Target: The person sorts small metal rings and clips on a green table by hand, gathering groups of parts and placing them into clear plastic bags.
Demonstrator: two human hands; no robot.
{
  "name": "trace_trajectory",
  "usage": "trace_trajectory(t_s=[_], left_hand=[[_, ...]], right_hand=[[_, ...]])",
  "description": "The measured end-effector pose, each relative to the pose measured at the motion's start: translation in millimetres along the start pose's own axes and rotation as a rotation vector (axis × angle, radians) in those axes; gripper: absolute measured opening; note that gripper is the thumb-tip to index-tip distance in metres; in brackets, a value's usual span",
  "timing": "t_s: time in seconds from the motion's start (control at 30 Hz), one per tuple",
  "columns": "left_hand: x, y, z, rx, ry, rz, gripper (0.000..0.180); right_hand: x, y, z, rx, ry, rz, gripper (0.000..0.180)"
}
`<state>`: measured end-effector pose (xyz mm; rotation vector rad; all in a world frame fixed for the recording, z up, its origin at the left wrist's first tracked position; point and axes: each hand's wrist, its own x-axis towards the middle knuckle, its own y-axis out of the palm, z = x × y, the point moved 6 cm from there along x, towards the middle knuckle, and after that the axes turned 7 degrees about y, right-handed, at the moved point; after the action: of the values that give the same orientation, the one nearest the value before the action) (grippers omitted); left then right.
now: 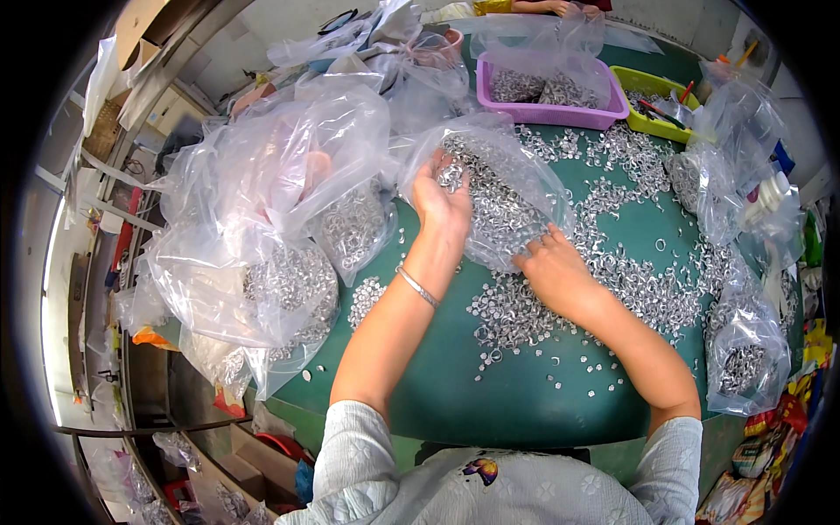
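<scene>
Your left hand (442, 203) is cupped palm-up, holding a small clutch of silvery metal rings (451, 179) between thumb and fingers. Your right hand (557, 271) has its fingers curled at the lower right edge of the clear plastic bag (512, 191); whether they pinch the film, you cannot tell from here. That bag lies just above the centre of the frame, bulging with similar pieces.

Watch the film: it looks thin and slack, so a one-sided tug could fold it over and spill the contents. Tilt your left palm and the rings could roll off among the loose metal pieces (643, 297) scattered over the green worktop (525, 416), where they would be hard to tell apart. Pieces near the front edge, lower centre, could be swept off by a forearm. The large plastic bag (262, 197) at left crowds close and might snag your bracelet (417, 287).
</scene>
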<state>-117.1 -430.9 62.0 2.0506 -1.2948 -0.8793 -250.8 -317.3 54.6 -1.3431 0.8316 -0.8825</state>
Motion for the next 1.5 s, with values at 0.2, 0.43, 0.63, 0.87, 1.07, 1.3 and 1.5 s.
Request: trace_trajectory(t_s=[0.2,0.43,0.63,0.87,1.07,1.3,1.5], left_hand=[[7,2,1,-0.03,0.036,0.048,0.044],[9,1,-1,-0.037,0.053,0.045,0.041],[17,3,13,-0.088,0.115,0.036,0.024],[9,7,5,0.062,0.239,0.187,0.025],[-19,6,3,0.291,0.206,0.243,0.043],[-142,-24,-118,0.824,0.688,0.71,0.033],[-104,-124,-271,2.097,1.188,-0.008,0.026]], right_hand=[[-1,-1,0,-0.065,0.001,0.076,0.029],[1,-2,4,-0.073,-0.001,0.08,0.026],[-3,-4,-3,0.013,0.01,-0.006,0.03],[-3,-6,-2,-0.007,-0.051,-0.046,0.026],[-3,-7,-3,0.036,-0.052,-0.063,0.03],[-3,3,-11,0.101,-0.08,-0.076,0.032],[-5,2,-10,0.092,-0.071,-0.085,0.031]])
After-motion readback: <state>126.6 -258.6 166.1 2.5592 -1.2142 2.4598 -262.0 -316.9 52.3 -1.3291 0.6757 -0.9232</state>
